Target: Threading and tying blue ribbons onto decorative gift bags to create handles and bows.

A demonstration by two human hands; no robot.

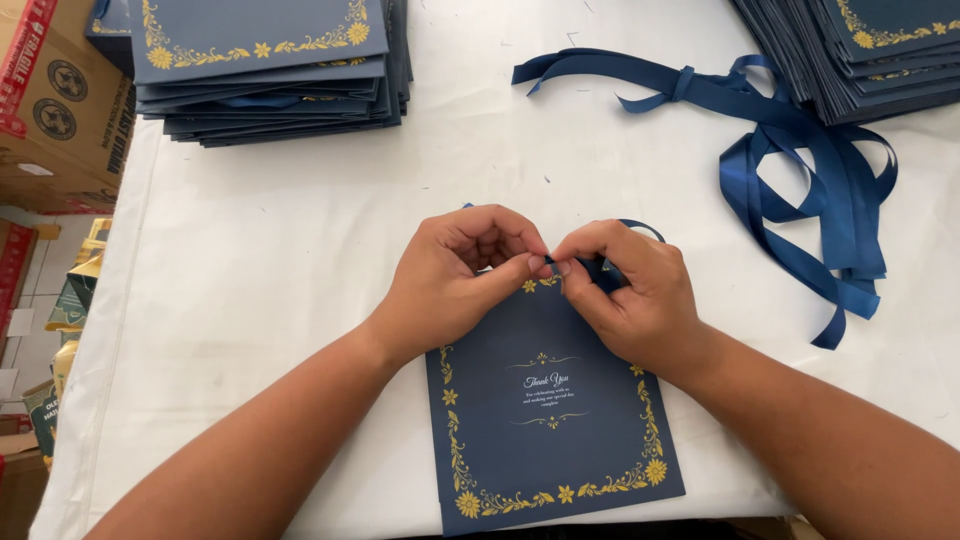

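Nearest us, a blue card [555,420] lies flat on the white counter [280,260].
Our left hand [455,275] and right hand [630,290] pinch a ribbon [640,228] at its top edge; beyond lie loose ribbons [800,160] and card stacks [270,70].

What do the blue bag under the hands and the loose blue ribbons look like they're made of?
The bag looks like matte paper or card: flat, creased edges, gold printing. The ribbons look like satin fabric: soft sheen, limp curls. Neither is certain from sight alone.
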